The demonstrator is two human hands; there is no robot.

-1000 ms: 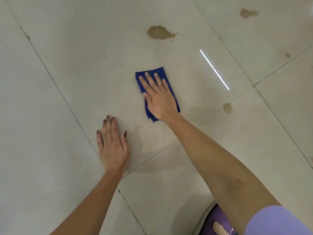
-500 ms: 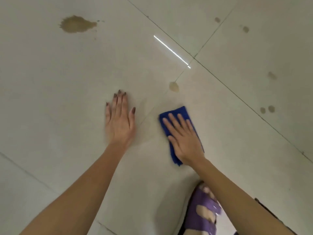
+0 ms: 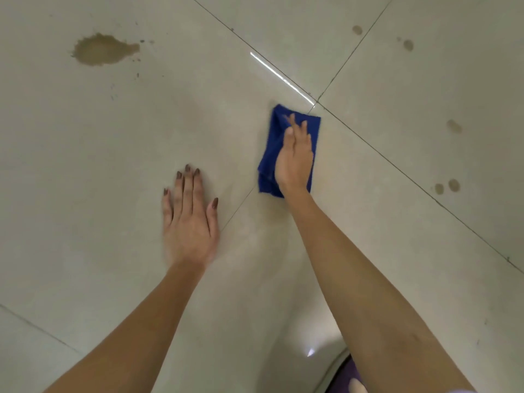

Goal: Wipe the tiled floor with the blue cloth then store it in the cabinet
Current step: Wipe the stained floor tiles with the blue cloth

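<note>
A folded blue cloth (image 3: 272, 143) lies flat on the pale tiled floor (image 3: 113, 143), just below a crossing of grout lines. My right hand (image 3: 295, 157) presses down on it, palm on the cloth and fingers pointing away from me. My left hand (image 3: 190, 219) rests flat on the bare tile to the left of the cloth, fingers spread, holding nothing. A large brown stain (image 3: 103, 49) marks the floor at the upper left. No cabinet is in view.
Several small brown spots dot the tiles on the right, such as a pair (image 3: 446, 187) and one (image 3: 453, 126) above it, with more (image 3: 408, 45) further up. A purple sandal (image 3: 347, 378) on my foot shows at the bottom edge.
My right hand has pushed the cloth forward, over the small brown spot by the grout line, which no longer shows. My left hand stays planted on the tile. The view has shifted.
</note>
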